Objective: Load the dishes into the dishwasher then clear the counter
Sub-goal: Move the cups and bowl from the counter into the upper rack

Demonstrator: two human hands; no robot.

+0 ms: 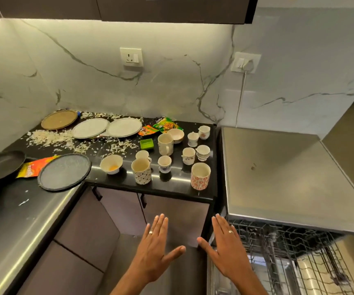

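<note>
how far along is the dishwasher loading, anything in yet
Done: only the setup; the wire dishwasher rack is pulled out and looks bare where visible. In hand: nothing; the left hand and right hand are flat and open below the black counter. Left: everything, including the red-flowered mug, dotted mug, white bowl with yellow residue, round grey plate, snack wrappers and white scraps.
</note>
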